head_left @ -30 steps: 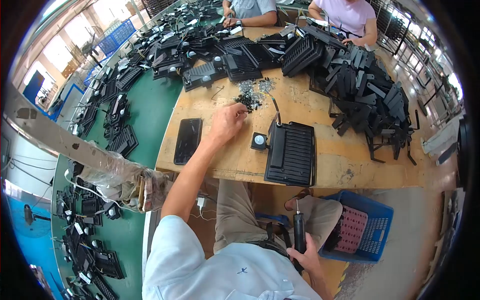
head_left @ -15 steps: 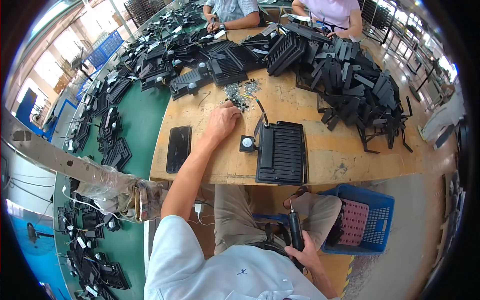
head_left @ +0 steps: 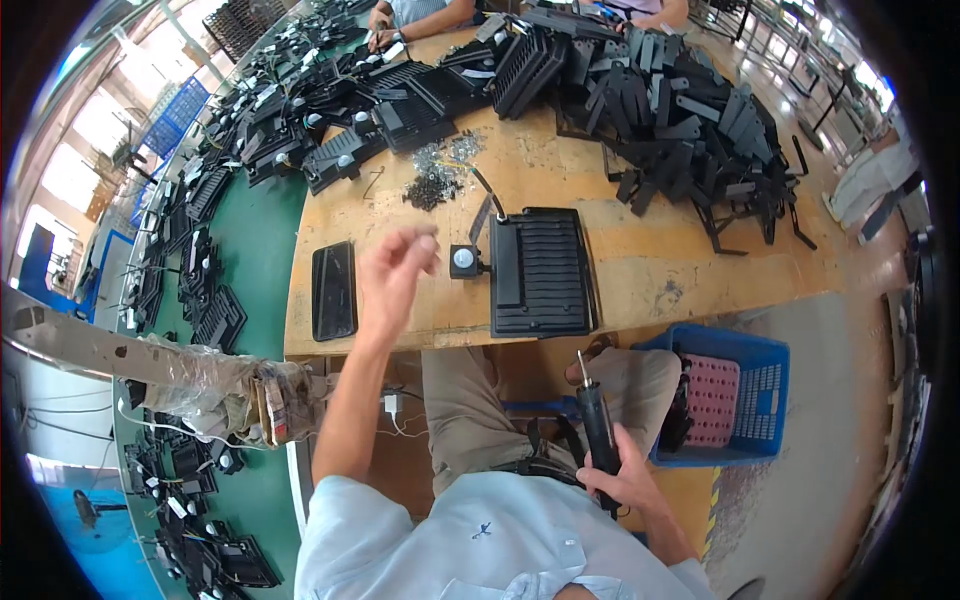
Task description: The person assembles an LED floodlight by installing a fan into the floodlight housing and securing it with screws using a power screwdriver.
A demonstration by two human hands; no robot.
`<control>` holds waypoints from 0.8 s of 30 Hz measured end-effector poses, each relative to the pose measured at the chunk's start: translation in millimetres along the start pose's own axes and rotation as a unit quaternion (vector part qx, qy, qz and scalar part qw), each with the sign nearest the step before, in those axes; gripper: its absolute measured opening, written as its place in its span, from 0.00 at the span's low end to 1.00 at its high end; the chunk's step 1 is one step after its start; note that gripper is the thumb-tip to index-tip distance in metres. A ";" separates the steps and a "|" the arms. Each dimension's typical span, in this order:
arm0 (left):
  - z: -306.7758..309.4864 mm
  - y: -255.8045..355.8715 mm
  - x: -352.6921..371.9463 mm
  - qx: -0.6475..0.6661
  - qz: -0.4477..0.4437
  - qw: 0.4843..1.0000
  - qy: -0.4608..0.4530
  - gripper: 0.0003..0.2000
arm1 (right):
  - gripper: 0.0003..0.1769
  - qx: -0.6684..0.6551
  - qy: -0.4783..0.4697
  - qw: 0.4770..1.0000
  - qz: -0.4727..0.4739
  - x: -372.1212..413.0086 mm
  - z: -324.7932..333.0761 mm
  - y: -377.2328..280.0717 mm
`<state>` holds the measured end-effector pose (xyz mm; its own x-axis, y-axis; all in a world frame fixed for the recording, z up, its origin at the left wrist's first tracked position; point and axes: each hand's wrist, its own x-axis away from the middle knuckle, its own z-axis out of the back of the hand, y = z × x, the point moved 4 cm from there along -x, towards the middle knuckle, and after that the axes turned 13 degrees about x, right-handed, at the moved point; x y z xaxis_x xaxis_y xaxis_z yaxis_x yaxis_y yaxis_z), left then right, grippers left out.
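My left hand [head_left: 397,272] is raised over the wooden table, left of a black finned floodlight [head_left: 545,272]. Its fingers are curled together and slightly blurred; whatever they pinch is too small to make out. The floodlight lies fins up, with a white-domed motion sensor [head_left: 463,261] at its left side and a cable standing up from its top. Behind the hand are a heap of small black screws [head_left: 430,190] and a spread of silver hardware [head_left: 437,155]. Down by my lap, my right hand [head_left: 628,478] grips a black electric screwdriver [head_left: 599,430], its bit pointing up and forward.
A black phone [head_left: 334,292] lies at the table's left edge. Black brackets [head_left: 690,120] are piled at the right rear. More floodlights [head_left: 400,115] cover the rear left and the green bench [head_left: 262,225]. A blue basket [head_left: 768,400] stands right of my knee. Two people sit across the table.
My left hand has drawn back from the screw heap toward me, uncovering the black screws. My right hand still holds the screwdriver. The view has shifted slightly.
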<state>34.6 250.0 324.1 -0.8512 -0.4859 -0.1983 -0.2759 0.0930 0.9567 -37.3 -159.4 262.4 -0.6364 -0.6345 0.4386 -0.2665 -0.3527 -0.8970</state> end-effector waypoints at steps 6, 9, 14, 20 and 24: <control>-55.6 -14.4 67.1 0.292 0.149 0.941 -0.079 0.07 | 0.32 0.095 -0.029 0.987 0.129 -18.9 -7.1 -61.8; -69.8 -31.9 76.9 0.368 0.190 0.904 -0.111 0.08 | 0.34 0.109 -0.030 0.984 0.138 -24.4 -13.4 -74.8; -79.0 -38.0 80.9 0.371 0.215 0.894 -0.130 0.09 | 0.40 0.109 -0.035 0.989 0.096 -22.9 -16.9 -74.1; -81.8 -34.8 80.7 0.342 0.212 0.903 -0.151 0.09 | 0.37 0.112 -0.030 0.986 0.124 -25.0 -17.0 -69.9; -77.9 -34.9 76.7 0.288 0.205 0.914 -0.198 0.07 | 0.36 0.143 -0.028 0.979 0.143 -26.3 -14.5 -67.8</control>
<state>13.7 141.8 292.1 -0.9992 0.0337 -0.0196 0.0093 0.6945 0.7195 -12.9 -108.9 310.9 -0.6129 -0.7689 0.1822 0.1348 -0.3289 -0.9347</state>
